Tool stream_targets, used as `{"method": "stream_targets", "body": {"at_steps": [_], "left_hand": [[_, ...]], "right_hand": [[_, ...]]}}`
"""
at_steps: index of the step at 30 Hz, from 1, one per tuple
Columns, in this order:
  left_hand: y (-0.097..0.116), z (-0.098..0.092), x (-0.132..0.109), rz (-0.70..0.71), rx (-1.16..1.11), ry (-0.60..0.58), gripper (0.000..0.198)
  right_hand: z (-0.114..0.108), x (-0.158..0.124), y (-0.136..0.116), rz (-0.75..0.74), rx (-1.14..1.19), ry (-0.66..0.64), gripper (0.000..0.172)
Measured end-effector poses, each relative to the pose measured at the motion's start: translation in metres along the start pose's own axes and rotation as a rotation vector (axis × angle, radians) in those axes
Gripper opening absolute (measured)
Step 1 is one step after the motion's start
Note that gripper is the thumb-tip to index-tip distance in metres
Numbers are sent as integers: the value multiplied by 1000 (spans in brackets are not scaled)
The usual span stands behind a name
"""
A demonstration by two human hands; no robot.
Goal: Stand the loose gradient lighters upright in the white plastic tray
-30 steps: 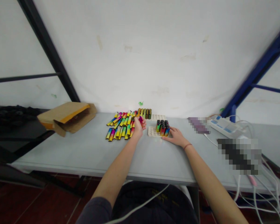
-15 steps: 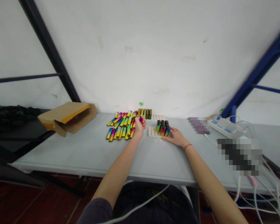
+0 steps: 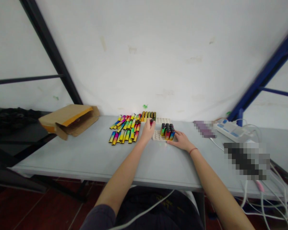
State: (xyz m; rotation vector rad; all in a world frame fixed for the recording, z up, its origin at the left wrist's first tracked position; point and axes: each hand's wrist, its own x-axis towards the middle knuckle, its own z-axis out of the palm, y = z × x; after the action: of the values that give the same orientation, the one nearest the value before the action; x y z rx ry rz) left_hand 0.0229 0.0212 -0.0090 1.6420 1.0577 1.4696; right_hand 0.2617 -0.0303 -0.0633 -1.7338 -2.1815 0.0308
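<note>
My left hand (image 3: 148,129) is closed round a small dark-topped tube, between the pile and the front tray. Several shiny multicoloured tubes (image 3: 127,127) lie in a loose pile on its left. Upright tubes with black tops (image 3: 168,131) fill the right part of a white tray with holes (image 3: 158,135); the holes at its left show bare. My right hand (image 3: 181,140) rests at the tray's right edge, fingers apart, touching the tray or the nearest tubes. Behind, gold-topped tubes (image 3: 148,115) stand upright beside a second white tray (image 3: 163,120).
An open cardboard box (image 3: 68,119) lies at the left of the grey table (image 3: 86,159). At the right are a power strip (image 3: 232,129), white cables (image 3: 276,179) and two blurred-out items. A white wall stands behind the table.
My left hand has moved right, away from the pile and towards the front tray, with a tube in its fingers. My right hand has stayed at the tray's edge.
</note>
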Motion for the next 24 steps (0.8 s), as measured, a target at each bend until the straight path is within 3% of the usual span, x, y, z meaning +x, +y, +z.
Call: {"method": "stream_targets", "body": {"at_steps": [3,6,11,15,24], "left_hand": [[4,-4,0,256,213,-98,9],[9,-8,1,319,244,-235,14],[11,-9,-2,292,218,-373,25],[6,-2,-6,208,246,-397,32],[-5,7,-12,172,239,-426,35]], "right_hand": [[1,0,1,-24,5,3,74],[2,0,2,-20,10,13,73],[2,0,2,-13,6,2,75],[1,0,1,-14,0,-10,75],[3,0,2,-3,-3,6,73]]}}
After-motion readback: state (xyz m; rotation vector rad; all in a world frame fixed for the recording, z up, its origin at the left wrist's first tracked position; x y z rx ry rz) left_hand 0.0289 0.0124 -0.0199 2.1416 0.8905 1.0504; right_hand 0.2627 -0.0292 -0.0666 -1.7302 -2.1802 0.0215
